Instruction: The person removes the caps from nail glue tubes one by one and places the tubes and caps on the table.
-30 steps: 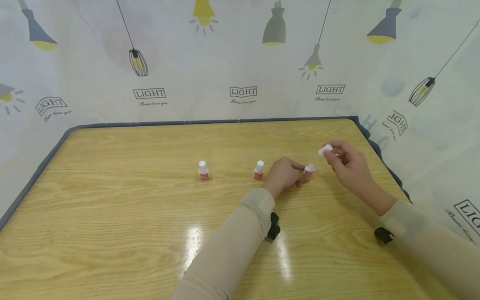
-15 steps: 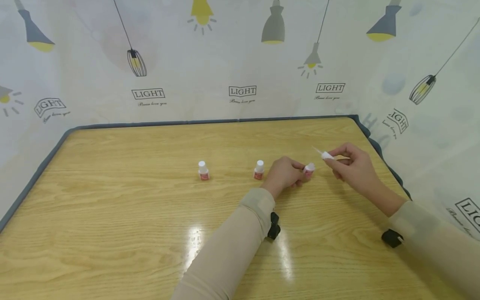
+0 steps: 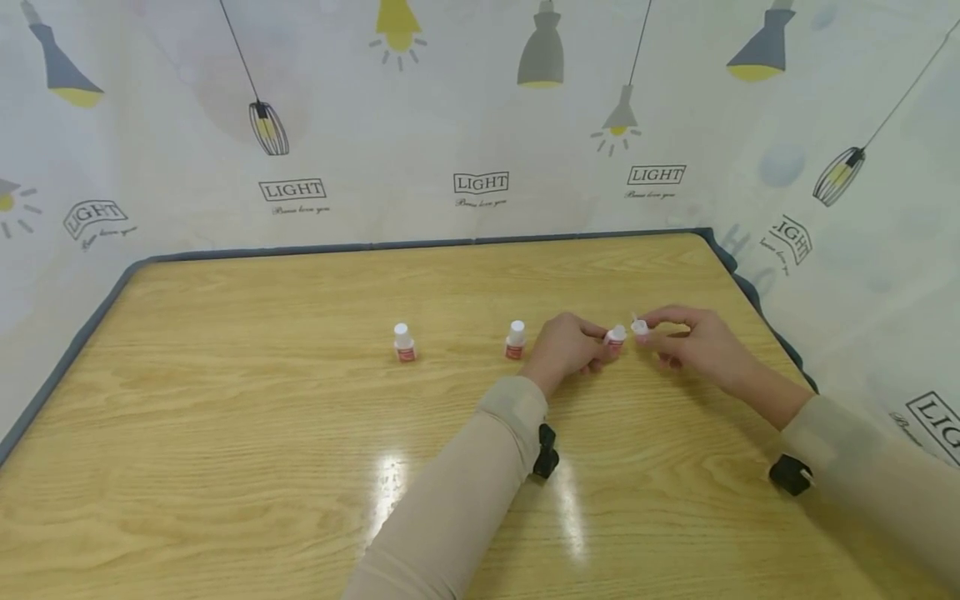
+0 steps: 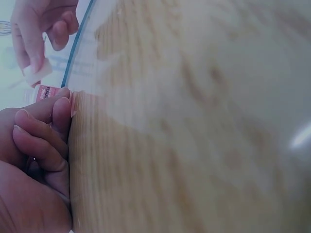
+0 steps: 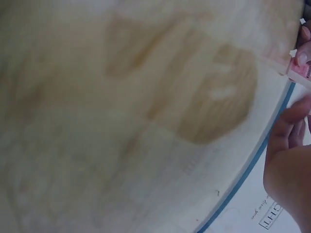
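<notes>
My left hand (image 3: 564,348) rests low on the table and grips a small white bottle (image 3: 615,337) with a red label, its top uncapped and tilted a little to the right. Just right of it, my right hand (image 3: 701,343) pinches a white cap (image 3: 640,327) with a thin pale applicator stick that points up, beside the bottle's mouth. The left wrist view shows the cap (image 4: 39,73) close over the red-labelled bottle (image 4: 47,92). In the right wrist view the bottle's red label (image 5: 302,69) appears at the edge, and the cap is hidden.
Two more small bottles with white caps stand upright on the wooden table (image 3: 262,433): one bottle (image 3: 515,340) just left of my left hand, another bottle (image 3: 405,342) farther left. A wall (image 3: 390,125) printed with lamps rises behind the table's dark edge.
My right hand has turned the cap so its stick swings from pointing down-left to upward, and has brought it down beside the bottle. My left hand keeps its grip in place.
</notes>
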A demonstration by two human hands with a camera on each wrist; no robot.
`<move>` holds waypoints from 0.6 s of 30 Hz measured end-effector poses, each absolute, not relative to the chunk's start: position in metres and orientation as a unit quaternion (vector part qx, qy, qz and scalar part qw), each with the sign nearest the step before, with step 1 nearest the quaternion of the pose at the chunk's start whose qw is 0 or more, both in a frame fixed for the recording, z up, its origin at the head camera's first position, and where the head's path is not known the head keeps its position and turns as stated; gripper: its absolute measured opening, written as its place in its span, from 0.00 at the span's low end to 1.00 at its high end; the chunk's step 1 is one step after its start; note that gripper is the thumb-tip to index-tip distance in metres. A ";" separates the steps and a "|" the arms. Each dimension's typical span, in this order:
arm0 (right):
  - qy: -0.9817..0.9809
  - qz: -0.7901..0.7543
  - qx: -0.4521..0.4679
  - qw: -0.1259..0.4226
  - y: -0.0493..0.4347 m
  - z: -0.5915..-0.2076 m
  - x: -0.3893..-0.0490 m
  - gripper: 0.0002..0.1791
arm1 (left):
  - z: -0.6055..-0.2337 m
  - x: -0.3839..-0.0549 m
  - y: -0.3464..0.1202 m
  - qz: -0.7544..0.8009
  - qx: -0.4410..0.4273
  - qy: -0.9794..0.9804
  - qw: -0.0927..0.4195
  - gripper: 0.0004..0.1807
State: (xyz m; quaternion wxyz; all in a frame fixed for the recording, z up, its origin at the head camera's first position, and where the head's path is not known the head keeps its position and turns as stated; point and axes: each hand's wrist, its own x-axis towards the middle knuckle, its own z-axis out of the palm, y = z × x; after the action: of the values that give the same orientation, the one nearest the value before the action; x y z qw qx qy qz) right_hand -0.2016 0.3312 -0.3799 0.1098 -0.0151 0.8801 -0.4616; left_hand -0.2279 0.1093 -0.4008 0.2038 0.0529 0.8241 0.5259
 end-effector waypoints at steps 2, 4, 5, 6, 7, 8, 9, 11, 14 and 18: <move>0.887 -0.449 -0.016 0.109 0.331 -0.381 -0.203 0.26 | -0.401 -0.228 0.109 0.527 0.053 0.824 0.203 0.15; 0.892 -0.439 -0.015 0.108 0.332 -0.383 -0.204 0.26 | -0.401 -0.228 0.110 0.526 0.053 0.824 0.204 0.14; 0.893 -0.437 -0.012 0.108 0.333 -0.384 -0.205 0.25 | -0.401 -0.229 0.110 0.527 0.053 0.824 0.204 0.13; 0.894 -0.435 -0.010 0.109 0.333 -0.386 -0.206 0.25 | -0.401 -0.229 0.110 0.527 0.053 0.824 0.204 0.13; 0.895 -0.432 -0.009 0.111 0.333 -0.387 -0.206 0.24 | -0.401 -0.229 0.110 0.527 0.053 0.824 0.203 0.13; 0.896 -0.430 -0.009 0.112 0.333 -0.387 -0.206 0.23 | -0.401 -0.229 0.110 0.526 0.054 0.824 0.203 0.13; 0.897 -0.428 -0.008 0.115 0.333 -0.388 -0.206 0.23 | -0.401 -0.228 0.110 0.526 0.053 0.824 0.204 0.13; 0.898 -0.422 -0.010 0.119 0.332 -0.389 -0.206 0.23 | -0.400 -0.228 0.110 0.525 0.051 0.825 0.204 0.12; 0.900 -0.418 -0.015 0.127 0.329 -0.389 -0.206 0.23 | -0.399 -0.227 0.111 0.524 0.047 0.825 0.207 0.11; 0.903 -0.407 -0.020 0.132 0.326 -0.388 -0.206 0.23 | -0.399 -0.227 0.111 0.531 0.036 0.821 0.208 0.12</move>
State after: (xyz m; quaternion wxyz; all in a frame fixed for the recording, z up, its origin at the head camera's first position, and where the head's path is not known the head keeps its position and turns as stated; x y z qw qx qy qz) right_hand -0.2059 0.3263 -0.3877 0.1323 -0.0202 0.9034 -0.4074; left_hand -0.2273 0.1112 -0.3991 0.2080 0.0363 0.8209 0.5307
